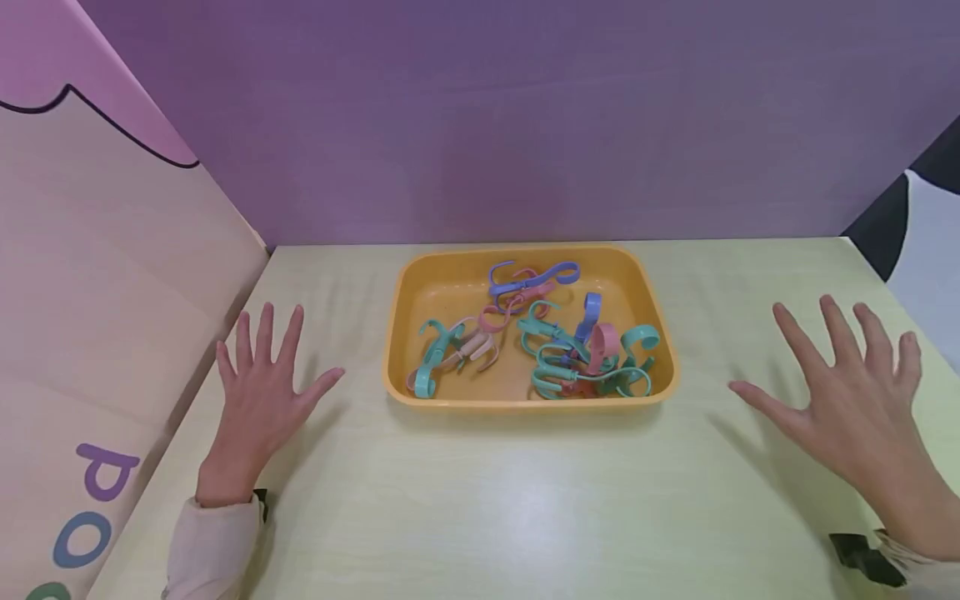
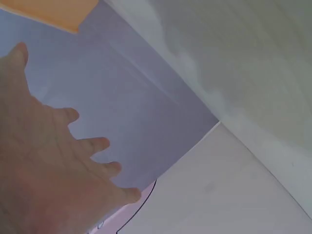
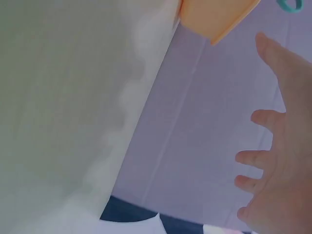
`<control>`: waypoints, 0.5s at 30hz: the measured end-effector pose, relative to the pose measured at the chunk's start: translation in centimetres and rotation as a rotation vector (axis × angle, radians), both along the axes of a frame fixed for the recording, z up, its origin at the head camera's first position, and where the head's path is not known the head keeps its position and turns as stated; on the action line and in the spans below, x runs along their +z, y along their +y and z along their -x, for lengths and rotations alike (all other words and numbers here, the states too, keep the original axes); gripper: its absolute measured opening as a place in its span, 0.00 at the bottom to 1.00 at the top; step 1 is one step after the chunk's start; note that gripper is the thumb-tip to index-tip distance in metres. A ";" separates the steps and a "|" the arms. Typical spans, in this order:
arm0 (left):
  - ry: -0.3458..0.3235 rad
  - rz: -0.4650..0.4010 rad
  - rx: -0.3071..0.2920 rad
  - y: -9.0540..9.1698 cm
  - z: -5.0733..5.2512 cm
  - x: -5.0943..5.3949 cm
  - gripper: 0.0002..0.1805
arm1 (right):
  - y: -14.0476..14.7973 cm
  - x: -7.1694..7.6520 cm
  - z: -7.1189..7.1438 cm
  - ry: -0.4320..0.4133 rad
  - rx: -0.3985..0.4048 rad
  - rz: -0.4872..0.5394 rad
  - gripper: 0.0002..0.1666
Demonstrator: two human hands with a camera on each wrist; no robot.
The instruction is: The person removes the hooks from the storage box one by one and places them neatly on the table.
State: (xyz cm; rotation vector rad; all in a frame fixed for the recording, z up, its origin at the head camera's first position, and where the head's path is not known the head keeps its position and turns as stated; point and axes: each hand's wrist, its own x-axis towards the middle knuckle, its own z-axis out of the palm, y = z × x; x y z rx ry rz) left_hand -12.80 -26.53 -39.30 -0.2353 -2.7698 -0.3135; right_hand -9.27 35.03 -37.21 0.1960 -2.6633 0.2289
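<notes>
A yellow tray [image 1: 525, 405] lies on the pale table, holding several looped plastic pieces: a teal one [image 1: 432, 358] at its left, a blue one [image 1: 534, 282] at the back, a pink one [image 1: 603, 348] among teal ones at the right. My left hand [image 1: 258, 404], fingers spread, is left of the tray and holds nothing. My right hand [image 1: 855, 408], also spread and holding nothing, is to the tray's right. The left wrist view shows the left hand [image 2: 53, 161] with a tray corner [image 2: 53, 14] beyond it; the right wrist view shows the right hand [image 3: 287, 165] and the tray [image 3: 209, 19].
The pale table [image 1: 510, 508] reaches back to a purple panel [image 1: 525, 125]. A light panel with printed letters [image 1: 105, 471] borders the left side. Black and white shapes [image 1: 885, 225] show beyond the right edge.
</notes>
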 end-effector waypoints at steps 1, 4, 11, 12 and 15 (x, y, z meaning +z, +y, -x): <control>0.003 0.003 -0.003 0.1 0.1 0.0 0.50 | -0.2 0.1 0.0 -0.003 0.005 -0.002 0.61; -0.005 0.003 -0.015 0.4 0.3 0.0 0.50 | -0.8 0.4 0.1 -0.013 0.029 -0.010 0.59; -0.127 -0.129 -0.103 1.5 0.6 0.7 0.46 | -3.4 2.3 0.7 0.039 0.177 0.021 0.48; -0.153 -0.157 -0.120 1.7 0.7 0.9 0.45 | -3.8 2.7 0.7 0.034 0.194 0.029 0.46; -0.227 -0.238 -0.160 2.4 0.8 1.3 0.41 | -5.3 3.8 0.5 -0.019 0.215 0.040 0.36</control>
